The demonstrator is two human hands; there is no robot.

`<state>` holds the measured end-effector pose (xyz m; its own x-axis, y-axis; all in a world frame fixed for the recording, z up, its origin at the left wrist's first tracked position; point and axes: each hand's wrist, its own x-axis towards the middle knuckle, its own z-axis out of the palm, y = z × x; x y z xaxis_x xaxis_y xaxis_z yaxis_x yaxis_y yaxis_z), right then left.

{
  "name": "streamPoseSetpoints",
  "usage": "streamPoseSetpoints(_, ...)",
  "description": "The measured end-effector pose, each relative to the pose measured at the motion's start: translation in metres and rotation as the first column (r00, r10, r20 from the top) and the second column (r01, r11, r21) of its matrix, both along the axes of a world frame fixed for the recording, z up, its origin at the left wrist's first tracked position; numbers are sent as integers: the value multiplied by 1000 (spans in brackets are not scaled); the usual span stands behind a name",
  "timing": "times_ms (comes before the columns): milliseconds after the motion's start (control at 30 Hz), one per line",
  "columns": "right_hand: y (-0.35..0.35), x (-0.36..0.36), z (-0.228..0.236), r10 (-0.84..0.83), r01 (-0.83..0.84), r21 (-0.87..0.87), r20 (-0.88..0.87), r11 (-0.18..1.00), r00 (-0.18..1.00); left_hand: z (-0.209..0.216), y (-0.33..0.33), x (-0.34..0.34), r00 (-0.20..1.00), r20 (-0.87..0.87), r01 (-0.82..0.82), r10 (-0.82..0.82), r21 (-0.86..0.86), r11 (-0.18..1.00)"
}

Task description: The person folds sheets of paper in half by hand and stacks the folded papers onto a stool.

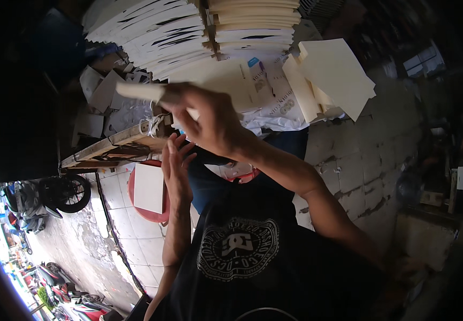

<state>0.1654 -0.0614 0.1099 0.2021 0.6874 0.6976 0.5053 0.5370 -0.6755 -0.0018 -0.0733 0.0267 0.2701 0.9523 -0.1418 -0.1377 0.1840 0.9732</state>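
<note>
The right hand [207, 115] pinches a cream piece [137, 91] over the left of the worktop [105, 144]; the left hand [175, 171], nearer, seems empty, fingers spread. A firm, level grip should best steady the piece.

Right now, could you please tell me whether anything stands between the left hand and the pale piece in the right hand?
In this view, white cords at the wooden edge show between the left hand and the pale piece, with the right hand close beside that path. Depth is unclear, so they may not block it.
</note>
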Motion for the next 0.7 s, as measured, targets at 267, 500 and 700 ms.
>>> streamPoseSetpoints(267,-25,93,7,-136,25,-294,-362,955,922,39,84,25,1000,-7,5,-3,308,951)
streamPoseSetpoints(500,-159,252,-52,-939,960,-25,205,279,278,-46,166,-21,813,-559,352,-163,248,903)
streamPoseSetpoints(700,-202,346,-82,-885,960,-279,445,8,137,-38,152,-10,778,-612,405,-141,318,857)
